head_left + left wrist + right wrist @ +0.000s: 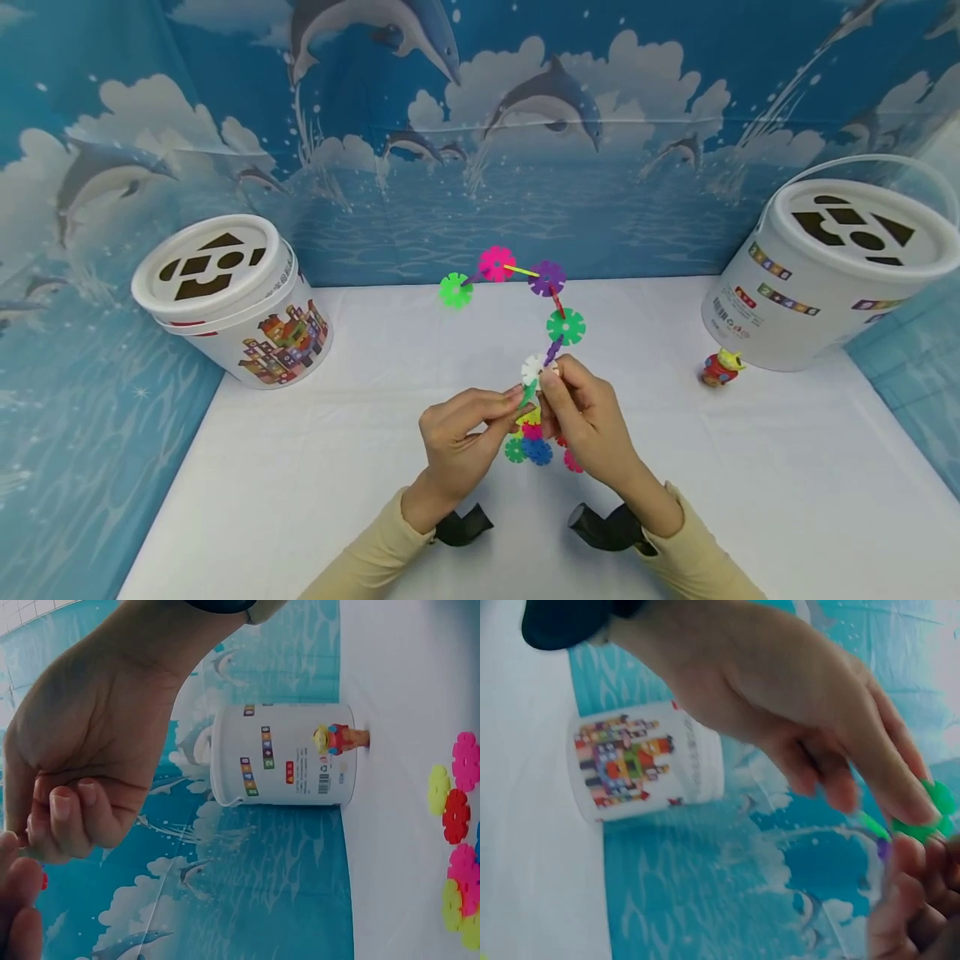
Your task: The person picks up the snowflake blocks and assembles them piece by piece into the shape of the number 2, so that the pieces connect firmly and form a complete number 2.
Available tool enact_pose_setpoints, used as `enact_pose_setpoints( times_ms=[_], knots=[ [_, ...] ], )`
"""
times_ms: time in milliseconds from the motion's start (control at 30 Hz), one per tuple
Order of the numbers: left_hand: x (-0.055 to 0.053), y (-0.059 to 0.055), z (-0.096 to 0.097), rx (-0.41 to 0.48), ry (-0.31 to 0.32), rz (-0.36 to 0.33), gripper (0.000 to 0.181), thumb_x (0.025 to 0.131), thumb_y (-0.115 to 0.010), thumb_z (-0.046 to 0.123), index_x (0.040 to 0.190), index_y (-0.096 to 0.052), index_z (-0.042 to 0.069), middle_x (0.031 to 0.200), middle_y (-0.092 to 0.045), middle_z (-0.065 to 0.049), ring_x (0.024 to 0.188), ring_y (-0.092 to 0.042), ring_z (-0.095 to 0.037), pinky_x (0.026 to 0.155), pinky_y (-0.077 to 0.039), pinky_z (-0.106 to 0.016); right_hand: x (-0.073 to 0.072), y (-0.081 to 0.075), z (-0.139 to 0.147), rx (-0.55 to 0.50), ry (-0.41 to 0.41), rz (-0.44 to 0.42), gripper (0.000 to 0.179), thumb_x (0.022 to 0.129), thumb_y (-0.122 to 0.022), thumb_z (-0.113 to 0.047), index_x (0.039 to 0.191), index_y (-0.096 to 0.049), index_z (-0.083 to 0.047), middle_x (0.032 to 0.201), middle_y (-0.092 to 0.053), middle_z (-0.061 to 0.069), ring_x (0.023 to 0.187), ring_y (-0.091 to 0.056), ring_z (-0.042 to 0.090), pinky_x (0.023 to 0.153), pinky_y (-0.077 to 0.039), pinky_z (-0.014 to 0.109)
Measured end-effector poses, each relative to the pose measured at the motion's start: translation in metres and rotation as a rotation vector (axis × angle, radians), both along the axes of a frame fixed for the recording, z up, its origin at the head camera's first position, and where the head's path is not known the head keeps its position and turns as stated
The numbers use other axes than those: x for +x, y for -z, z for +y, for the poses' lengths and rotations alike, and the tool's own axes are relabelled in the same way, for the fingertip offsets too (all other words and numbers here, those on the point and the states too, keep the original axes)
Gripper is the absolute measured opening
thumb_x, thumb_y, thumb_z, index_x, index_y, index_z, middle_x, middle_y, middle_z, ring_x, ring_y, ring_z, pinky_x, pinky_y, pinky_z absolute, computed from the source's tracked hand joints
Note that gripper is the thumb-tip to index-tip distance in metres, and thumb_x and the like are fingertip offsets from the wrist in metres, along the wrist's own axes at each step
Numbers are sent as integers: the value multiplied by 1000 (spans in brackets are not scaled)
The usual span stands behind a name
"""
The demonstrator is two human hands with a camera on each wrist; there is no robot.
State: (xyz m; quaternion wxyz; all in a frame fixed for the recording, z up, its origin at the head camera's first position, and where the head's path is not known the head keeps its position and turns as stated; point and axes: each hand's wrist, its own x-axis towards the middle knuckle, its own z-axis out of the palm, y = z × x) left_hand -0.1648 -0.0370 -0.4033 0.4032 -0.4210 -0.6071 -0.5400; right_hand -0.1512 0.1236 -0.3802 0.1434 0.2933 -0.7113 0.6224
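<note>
A chain of slotted snowflake discs [566,327] in several colours curves away from the hands, with a bright green disc [456,290] at its far end. My right hand [596,421] pinches the white disc [532,367] at the near end. Against that disc, my left hand [461,437] pinches a green disc [528,392] between thumb and fingertips. The right wrist view shows this green disc [941,799] partly covered by fingers. How far the two slots engage is hidden. Below the hands lie loose discs [537,451] in blue, pink, yellow, red and green.
A white lidded bucket [225,308] stands at the left, and another [810,292] with a handle at the right. Beside the right one is a small toy figure [721,367]. Black wrist mounts [611,527] sit on both wrists. A dolphin-print cloth [480,200] hangs behind.
</note>
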Motion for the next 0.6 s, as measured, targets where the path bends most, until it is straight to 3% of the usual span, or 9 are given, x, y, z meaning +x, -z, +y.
enact_pose_setpoints(
  times_ms=[300, 500, 600],
  knots=[
    [1, -2, -4, -88, -67, -71, 15, 82, -75, 11, 87, -72, -3, 83, -71, -12, 67, -68, -15, 56, -51, -16, -7, -1, 13, 32, -42, -50, 16, 94, -48, 11, 88, -55, -3, 64, -51, 4, 47, -48, 17, 38, -44, 29],
    [-2, 2, -5, -163, -114, -103, 14, 83, -74, 12, 91, -73, 1, 84, -71, -7, 68, -67, -11, 55, -51, -17, -10, -1, 17, 23, 10, -58, 16, 93, -50, 11, 90, -56, -5, 63, -51, 5, 48, -49, 17, 40, -44, 29],
    [-8, 8, -4, -194, -126, -164, 13, 84, -73, 11, 93, -72, 2, 84, -71, -5, 69, -66, -10, 55, -51, -18, -12, -3, 20, 0, 58, -60, 14, 93, -50, 10, 89, -55, -2, 63, -51, 6, 48, -50, 16, 41, -45, 29]
  ],
)
